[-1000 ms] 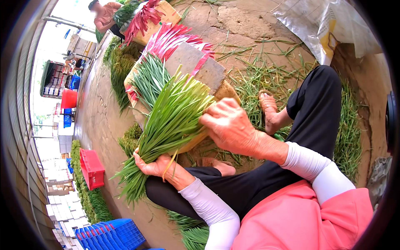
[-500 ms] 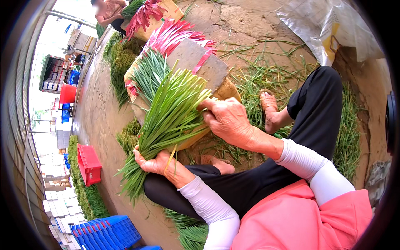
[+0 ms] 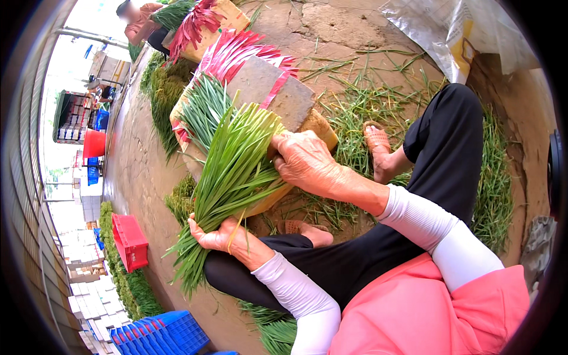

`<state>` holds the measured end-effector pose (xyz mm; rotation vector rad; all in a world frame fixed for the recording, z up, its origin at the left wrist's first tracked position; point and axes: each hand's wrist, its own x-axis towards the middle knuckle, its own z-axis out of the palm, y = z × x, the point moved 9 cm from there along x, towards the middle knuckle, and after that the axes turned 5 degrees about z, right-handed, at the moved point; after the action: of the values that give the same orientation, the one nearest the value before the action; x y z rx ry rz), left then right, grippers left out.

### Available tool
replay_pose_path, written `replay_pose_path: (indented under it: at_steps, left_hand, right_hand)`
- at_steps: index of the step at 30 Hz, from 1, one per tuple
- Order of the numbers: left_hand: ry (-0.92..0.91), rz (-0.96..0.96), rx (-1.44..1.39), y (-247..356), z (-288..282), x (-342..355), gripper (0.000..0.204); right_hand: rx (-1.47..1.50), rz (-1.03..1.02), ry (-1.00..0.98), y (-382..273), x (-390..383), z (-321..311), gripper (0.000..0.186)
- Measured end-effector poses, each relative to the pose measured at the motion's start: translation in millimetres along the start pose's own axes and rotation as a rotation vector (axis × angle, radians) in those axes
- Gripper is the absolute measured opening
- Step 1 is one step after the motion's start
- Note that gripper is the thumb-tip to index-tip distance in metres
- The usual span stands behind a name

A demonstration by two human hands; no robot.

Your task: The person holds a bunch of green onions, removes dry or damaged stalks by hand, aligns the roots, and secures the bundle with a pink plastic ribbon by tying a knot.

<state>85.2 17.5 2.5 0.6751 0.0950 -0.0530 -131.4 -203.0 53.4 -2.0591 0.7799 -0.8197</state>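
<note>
A loose bunch of long, flat green chives (image 3: pixel 239 160) spreads over my lap. My left hand (image 3: pixel 218 234) is closed around its leafy lower end, above my knee, with a yellowish strand hanging over the wrist. My right hand (image 3: pixel 310 164) has curled fingers pressed against the bunch's upper right edge, by the stem ends. Its fingertips are partly hidden, so whether it pinches a few stems cannot be made out. Just beyond lies a darker green bunch (image 3: pixel 206 109) on a low block-like stand (image 3: pixel 322 130), beside a grey board (image 3: pixel 269 89) and a pile of red-pink ribbon strips (image 3: pixel 236 56).
Loose leaves (image 3: pixel 367 106) litter the floor around my sandalled feet. Further left are a red crate (image 3: pixel 130 241), blue crates (image 3: pixel 165 331) and white boxes (image 3: pixel 100 302). A person (image 3: pixel 145 23) sits at another stand at the far left. Plastic sacking (image 3: pixel 432 29) lies far right.
My right hand has shifted slightly left and up along the edge of the bunch. The left hand keeps its hold nearly in place. The whole view has turned a little.
</note>
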Motion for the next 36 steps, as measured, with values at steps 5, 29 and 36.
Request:
replay_pose_path:
  at_steps: [5, 29, 36]
  left_hand:
    - [0.004, 0.033, -0.048, 2.8, 7.6, -8.0, 0.016]
    - [-0.226, 0.126, -0.008, 2.3, 53.0, -45.4, 0.012]
    - [-0.147, 0.147, -0.002, 19.5, 36.3, -30.6, 0.012]
  right_hand:
    - [0.069, 0.148, -0.061, 11.2, -1.4, 4.0, 0.028]
    - [0.165, 0.437, -0.176, 57.1, -15.6, 75.4, 0.035]
    - [-0.361, 0.177, 0.028, 60.2, -3.0, 25.9, 0.022]
